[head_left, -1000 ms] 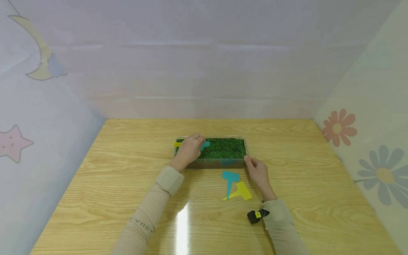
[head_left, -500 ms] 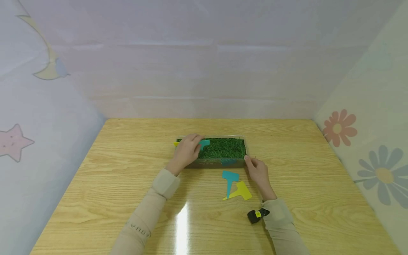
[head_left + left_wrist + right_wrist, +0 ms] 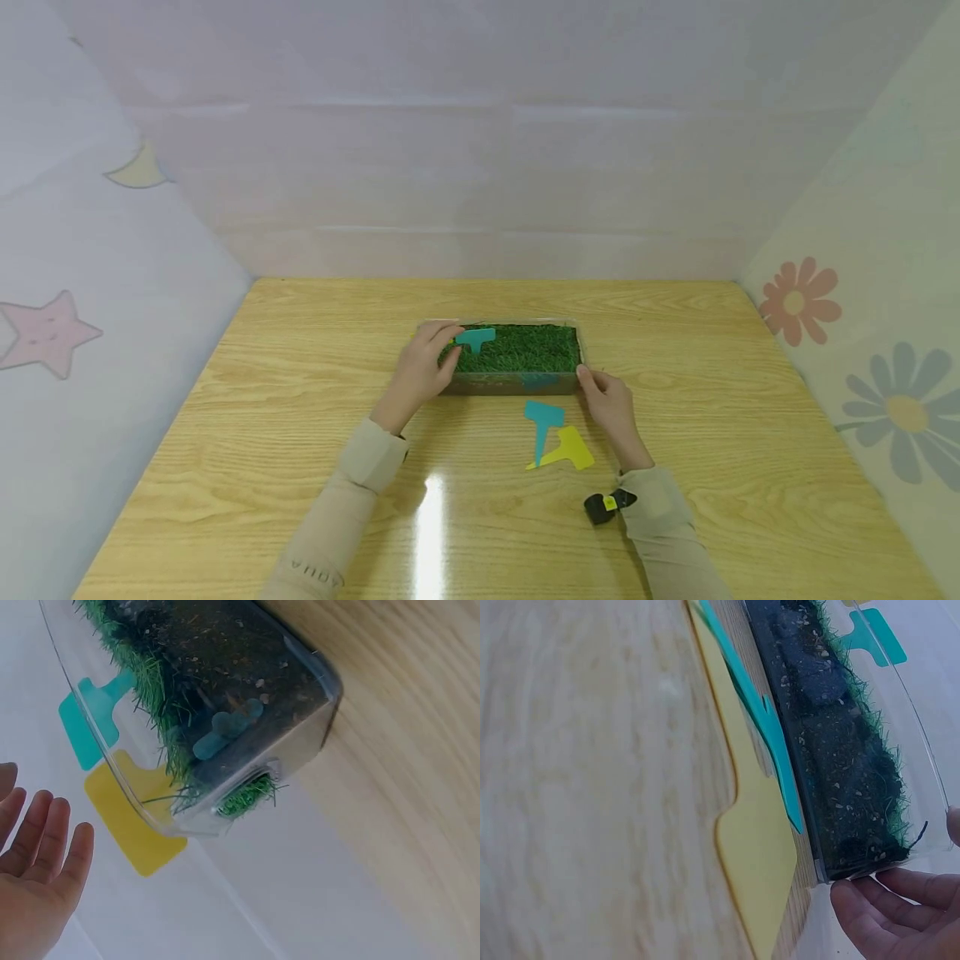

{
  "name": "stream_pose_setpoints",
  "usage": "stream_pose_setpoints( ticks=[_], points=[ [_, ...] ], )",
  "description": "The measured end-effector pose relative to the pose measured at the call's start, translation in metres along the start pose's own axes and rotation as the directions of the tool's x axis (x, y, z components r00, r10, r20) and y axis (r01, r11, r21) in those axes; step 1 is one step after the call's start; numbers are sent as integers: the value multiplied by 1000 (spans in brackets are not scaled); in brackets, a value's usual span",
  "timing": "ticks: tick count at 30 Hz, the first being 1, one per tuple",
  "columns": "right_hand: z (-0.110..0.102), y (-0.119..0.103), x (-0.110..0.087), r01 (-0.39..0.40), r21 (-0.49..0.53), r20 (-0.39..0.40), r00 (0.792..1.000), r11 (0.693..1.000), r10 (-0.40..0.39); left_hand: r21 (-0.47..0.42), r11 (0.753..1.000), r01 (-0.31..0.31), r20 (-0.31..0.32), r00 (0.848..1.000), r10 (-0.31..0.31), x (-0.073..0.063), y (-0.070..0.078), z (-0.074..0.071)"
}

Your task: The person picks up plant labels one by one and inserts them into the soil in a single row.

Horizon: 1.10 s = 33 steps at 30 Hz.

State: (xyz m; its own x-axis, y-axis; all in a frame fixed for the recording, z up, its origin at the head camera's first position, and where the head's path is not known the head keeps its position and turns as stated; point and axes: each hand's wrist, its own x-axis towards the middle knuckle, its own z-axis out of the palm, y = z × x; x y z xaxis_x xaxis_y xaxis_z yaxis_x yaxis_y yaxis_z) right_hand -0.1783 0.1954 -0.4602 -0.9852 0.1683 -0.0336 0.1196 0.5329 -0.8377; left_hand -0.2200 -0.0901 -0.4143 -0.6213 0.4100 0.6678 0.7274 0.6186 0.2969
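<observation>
A clear plastic box (image 3: 517,384) of dark soil, topped with green artificial grass (image 3: 528,347), stands on the table. A teal T-shaped plant label (image 3: 477,337) is upright in the grass. Beside it, toward the box's left end, stands a yellow plant label (image 3: 135,817), mostly behind my left hand in the head view. My left hand (image 3: 422,365) is at that end with fingers spread, holding nothing; the left wrist view shows its fingertips apart from both labels. With thumb and fingers, my right hand (image 3: 609,408) grips the box's front right corner.
In front of the box, a loose blue plant label (image 3: 543,417) and a yellow one (image 3: 574,448) lie on the wooden table (image 3: 262,433), their tips crossing. A black wrist camera (image 3: 600,507) sits at my right cuff. Pale printed walls (image 3: 480,192) enclose the back and sides.
My left hand has drawn back left and toward me, its fingers spreading and uncovering more of the teal label, which stays standing. My right hand keeps its grip on the box corner.
</observation>
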Motion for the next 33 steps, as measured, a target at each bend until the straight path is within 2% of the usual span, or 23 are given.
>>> stream_pose_setpoints(
  ticks=[4, 9, 16, 21, 26, 33],
  points=[
    [0, -1, 0, -2, 3, 0, 1000, 1000, 2, -45, 997, 63, -28, 998, -64, -8, -1, -6],
    [0, -2, -1, 8, 0, -2, 1000, 1000, -8, -82, 985, 151, -35, 987, -154, -20, -1, -13],
    [-1, -2, -1, 2, 6, -5, 1000, 1000, -2, -152, 969, 194, -78, 975, -207, -36, -5, -15],
    [-1, -1, -1, -13, 27, 6, 1000, 1000, 13, -207, 946, 250, -91, 958, -273, -45, -7, -14],
    [-1, -2, -2, -23, 37, 19, 1000, 999, 22, -219, 924, 314, -90, 936, -339, -52, -7, -15],
    [-3, -3, -1, -33, 26, 20, 999, 999, 33, -272, 872, 408, -57, 898, -437, -57, -7, -16]
  ],
)
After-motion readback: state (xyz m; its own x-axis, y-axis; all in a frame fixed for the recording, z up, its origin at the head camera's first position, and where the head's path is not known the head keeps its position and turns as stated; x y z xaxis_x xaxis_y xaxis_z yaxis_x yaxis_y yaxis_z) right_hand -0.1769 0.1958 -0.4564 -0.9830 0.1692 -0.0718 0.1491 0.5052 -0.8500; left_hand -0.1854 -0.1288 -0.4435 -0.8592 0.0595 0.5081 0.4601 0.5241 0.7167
